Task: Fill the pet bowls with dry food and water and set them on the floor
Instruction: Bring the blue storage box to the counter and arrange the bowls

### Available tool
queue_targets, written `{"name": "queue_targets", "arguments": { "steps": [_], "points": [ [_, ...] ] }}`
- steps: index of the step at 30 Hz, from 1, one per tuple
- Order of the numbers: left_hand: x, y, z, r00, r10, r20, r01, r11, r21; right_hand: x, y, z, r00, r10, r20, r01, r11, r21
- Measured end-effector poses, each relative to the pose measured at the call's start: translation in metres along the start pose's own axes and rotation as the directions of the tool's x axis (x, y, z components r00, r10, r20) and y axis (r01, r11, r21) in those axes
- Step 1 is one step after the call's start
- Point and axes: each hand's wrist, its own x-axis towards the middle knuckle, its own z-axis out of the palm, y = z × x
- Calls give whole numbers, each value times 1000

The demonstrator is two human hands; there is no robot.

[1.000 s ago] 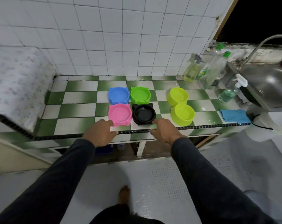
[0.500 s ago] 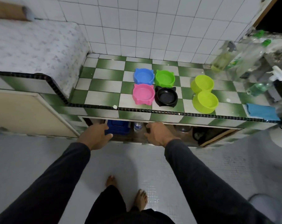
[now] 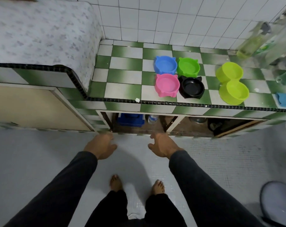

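Four cat-eared pet bowls stand in a square on the green-and-white tiled counter: blue bowl, green bowl, pink bowl, black bowl. A lime double bowl sits to their right. All look empty. My left hand and my right hand hang over the grey floor below the counter front, fingers loose, holding nothing. Under the counter, a blue container and a water bottle stand in an open compartment.
A patterned cloth covers the raised ledge at left. Spray bottles and a blue cloth are at the counter's right end. Dark pots sit in the right compartment. A pale basin is on the floor, bottom right. My bare feet stand below.
Both hands dropped from the counter edge down past its front to floor level. The view tilted downward and shifted right, showing the compartments under the counter.
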Motion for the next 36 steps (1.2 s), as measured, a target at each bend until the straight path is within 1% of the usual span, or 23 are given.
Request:
{"name": "queue_targets", "arguments": {
  "steps": [4,9,12,17,19,22,28,32,36],
  "points": [
    [19,-28,13,999,14,39,-15,999,35,21,-12,29,999,26,33,-26,1000,8],
    [45,-54,40,997,11,75,-10,1000,-7,53,-13,65,996,59,62,-60,998,27],
    [65,-66,65,998,16,62,-14,1000,-22,79,-1,87,995,60,86,-62,998,28],
    [115,-90,112,994,7,111,-8,1000,9,139,23,126,992,50,120,-56,997,45],
    [140,-100,131,992,4,126,-4,1000,-5,165,34,142,989,46,138,-52,998,42],
    [179,-113,158,992,-1,123,2,1000,-7,204,50,166,987,44,155,-53,997,53],
    [261,-129,213,997,-3,78,2,1000,12,282,80,209,992,34,120,-43,997,67],
    [308,-142,250,1000,6,-2,-6,1000,-5,331,99,234,998,23,56,-26,998,54],
    [359,-154,277,992,55,-114,-61,997,-51,382,115,257,999,-3,-33,5,997,80]
  ]
}}
